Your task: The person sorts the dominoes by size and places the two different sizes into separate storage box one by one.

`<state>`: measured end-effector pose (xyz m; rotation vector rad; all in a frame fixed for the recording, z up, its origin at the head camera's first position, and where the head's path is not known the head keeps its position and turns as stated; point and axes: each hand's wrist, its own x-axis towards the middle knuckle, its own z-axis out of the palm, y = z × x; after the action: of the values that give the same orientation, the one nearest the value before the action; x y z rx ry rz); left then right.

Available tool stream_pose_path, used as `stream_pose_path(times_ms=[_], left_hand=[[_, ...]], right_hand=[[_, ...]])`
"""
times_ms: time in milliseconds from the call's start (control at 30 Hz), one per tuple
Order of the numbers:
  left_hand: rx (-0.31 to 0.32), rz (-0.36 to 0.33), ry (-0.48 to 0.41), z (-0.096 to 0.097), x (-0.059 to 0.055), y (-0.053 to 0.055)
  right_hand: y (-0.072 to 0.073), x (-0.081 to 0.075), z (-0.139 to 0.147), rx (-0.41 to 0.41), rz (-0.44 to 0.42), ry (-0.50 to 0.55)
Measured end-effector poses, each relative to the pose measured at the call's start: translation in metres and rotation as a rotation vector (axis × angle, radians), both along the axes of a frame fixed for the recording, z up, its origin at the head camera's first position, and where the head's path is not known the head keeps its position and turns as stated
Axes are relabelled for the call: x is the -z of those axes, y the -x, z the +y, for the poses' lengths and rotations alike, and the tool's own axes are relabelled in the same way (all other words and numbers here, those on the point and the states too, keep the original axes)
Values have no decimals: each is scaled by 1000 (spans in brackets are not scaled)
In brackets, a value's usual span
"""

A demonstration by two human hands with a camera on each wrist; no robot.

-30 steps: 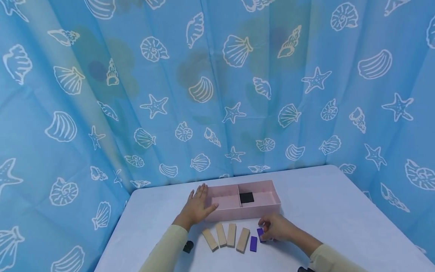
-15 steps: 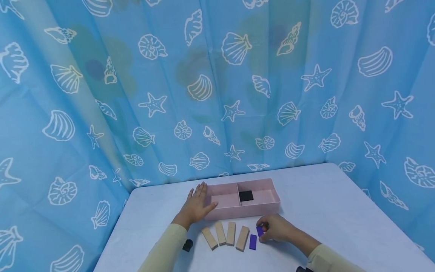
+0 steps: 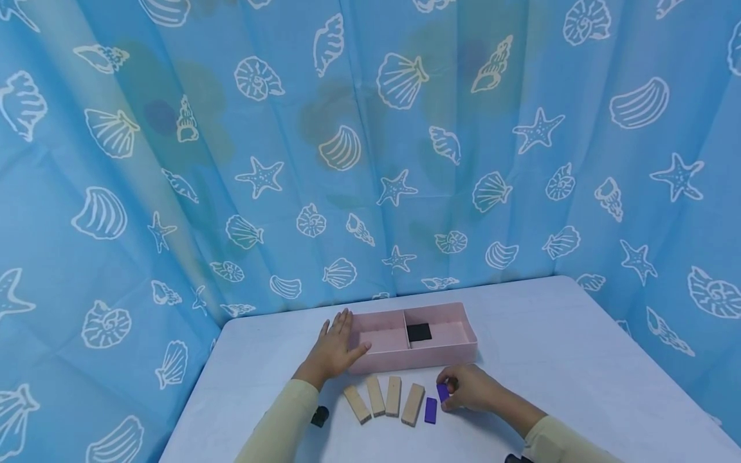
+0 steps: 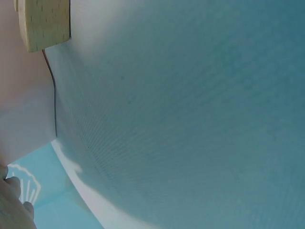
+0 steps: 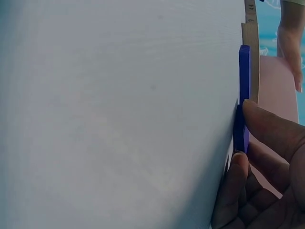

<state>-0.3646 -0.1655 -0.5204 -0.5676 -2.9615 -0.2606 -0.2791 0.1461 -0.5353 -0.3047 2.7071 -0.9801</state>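
Observation:
A pink two-compartment box (image 3: 413, 359) stands toward the back of the table. My left hand (image 3: 332, 352) rests against its left end, fingers straight and thumb over the near rim. In front of the box, my right hand (image 3: 471, 388) pinches a small purple block (image 3: 443, 393) between thumb and fingers. The right wrist view shows that block (image 5: 240, 131) low against the white cloth. Just left of it lies a second purple block (image 3: 431, 410). Several plain wooden blocks (image 3: 392, 397) form a loose row further left.
A flat black piece (image 3: 419, 332) lies in the box's right compartment, beside the divider. White cloth covers the table (image 3: 532, 334). Behind and around it hangs a blue curtain (image 3: 370, 212) with shell prints. A small black object (image 3: 320, 417) shows beside the left sleeve.
The whole view has shifted slightly. My right hand keeps its pinch on the purple block with hardly any movement, and my left hand stays at the box.

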Motion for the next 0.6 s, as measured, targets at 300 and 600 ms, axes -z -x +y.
stream_pose_path(times_ms=[300, 600], left_hand=[[-3, -15, -15, 1, 0, 0], [-8, -17, -5, 1, -1, -1]], right_hand=[[-1, 1, -3, 19, 19, -29], [-1, 4, -3, 15, 23, -45]])
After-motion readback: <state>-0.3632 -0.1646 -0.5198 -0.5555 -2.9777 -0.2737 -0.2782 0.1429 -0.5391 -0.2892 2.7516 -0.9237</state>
